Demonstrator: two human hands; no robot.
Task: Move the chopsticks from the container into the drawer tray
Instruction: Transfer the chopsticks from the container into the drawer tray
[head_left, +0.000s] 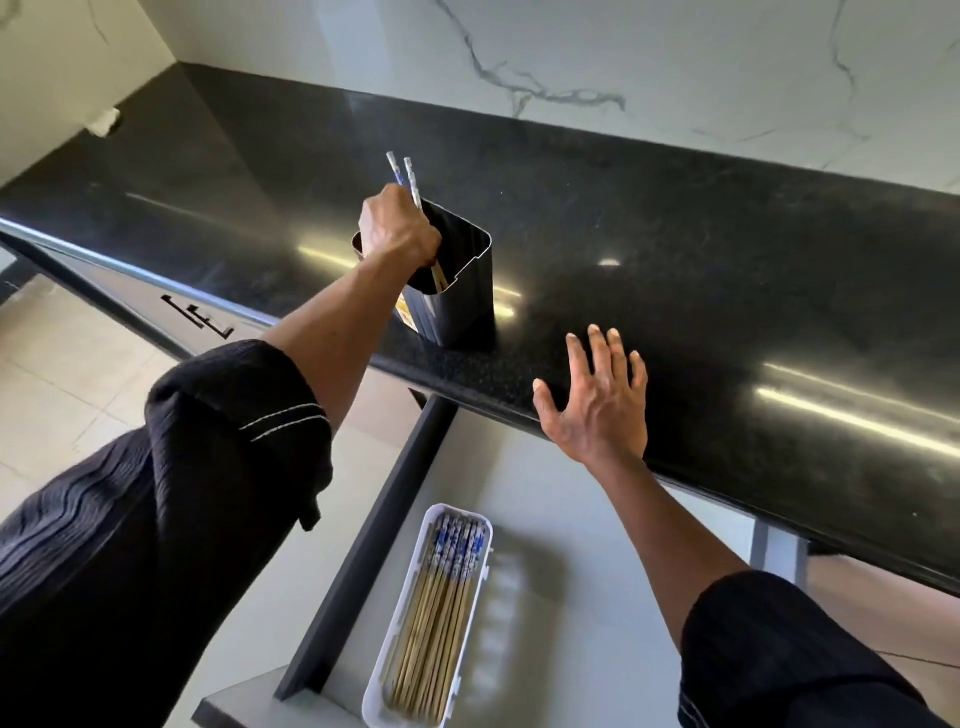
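From the head camera, the left hand (399, 228) is closed around a pair of pale chopsticks with blue-patterned tops (404, 177), which stand tilted in the tall, dark, square-sided container (457, 291) on the polished black stone worktop (675, 249). The right hand (597, 400) is spread open and empty, palm down at the worktop's front edge, near the container but not touching it.

Below, in the open grey drawer (571, 519), the long white plastic tray (470, 613) already holds a bundle of bamboo chopsticks with blue-and-white ends (441, 592), laid lengthwise.

To do this lift well, I judge the pair should be drawn straight up along its own slant until the tips clear the rim, so the light container does not tip. The free hand could steady it. Then lay them parallel to the bundle, patterned ends matching.
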